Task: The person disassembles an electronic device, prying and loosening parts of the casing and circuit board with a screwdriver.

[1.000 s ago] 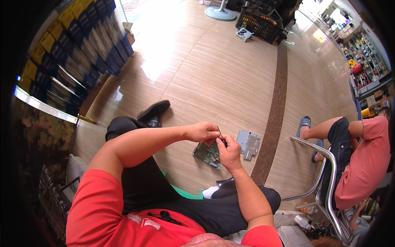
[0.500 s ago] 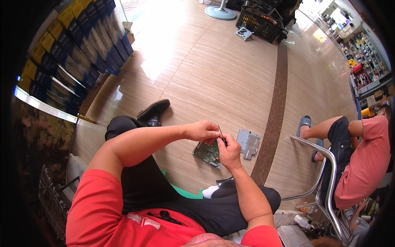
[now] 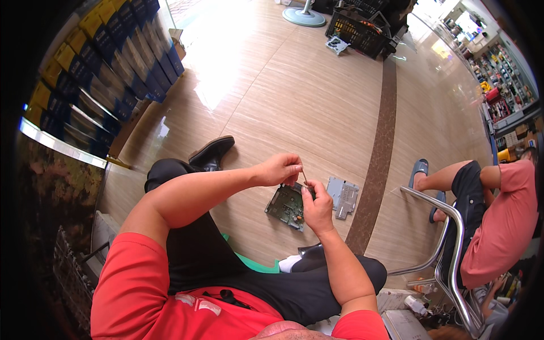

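My right hand (image 3: pixel 318 209) is closed around a thin, rod-like tool (image 3: pixel 305 177), whose slim shaft points up and away from me. Its grip is hidden in my fingers, so the exact kind does not show. Close to the shaft's upper end, my left hand (image 3: pixel 280 170) has its fingers curled and pinched; whether it touches the shaft or holds something small I cannot make out. Below both hands a green circuit board (image 3: pixel 285 207) in a metal frame lies on the floor. Just right of it rests a grey metal cover plate (image 3: pixel 342 196).
A person in a pink shirt sits at the right beside a metal-tube chair (image 3: pixel 458 226). Black crates (image 3: pixel 357 33), a small board part (image 3: pixel 336 45) and a round stand base (image 3: pixel 304 17) are at the far side. Packaged goods hang on a rack (image 3: pixel 107 62) at the left.
My left hand has risen slightly away from the right hand, uncovering more of the circuit board and the thin shaft. My right hand has shifted only a little.
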